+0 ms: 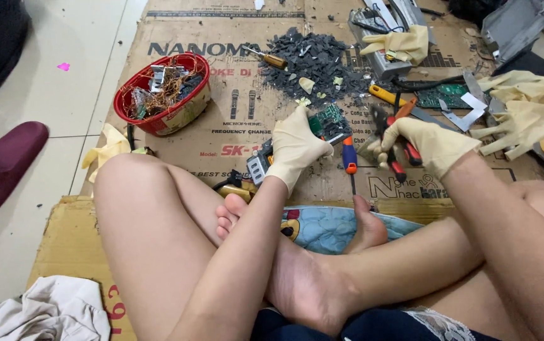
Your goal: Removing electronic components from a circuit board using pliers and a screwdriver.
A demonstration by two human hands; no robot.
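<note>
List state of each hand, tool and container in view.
left hand: gloved, gripping green circuit board
right hand: gloved, shut on red-handled pliers
red basket: upright, holding wire scraps
blue-orange screwdriver: lying on cardboard, unheld

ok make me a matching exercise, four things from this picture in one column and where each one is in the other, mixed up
Things:
1. green circuit board
2. red-handled pliers
3. red basket
4. pile of dark chips

Places:
A. on the cardboard, far left of the hands
B. held by the left hand
C. gripped in the right hand
D. heaped on the cardboard beyond the hands

Pairs: 1-B, 2-C, 3-A, 4-D
</note>
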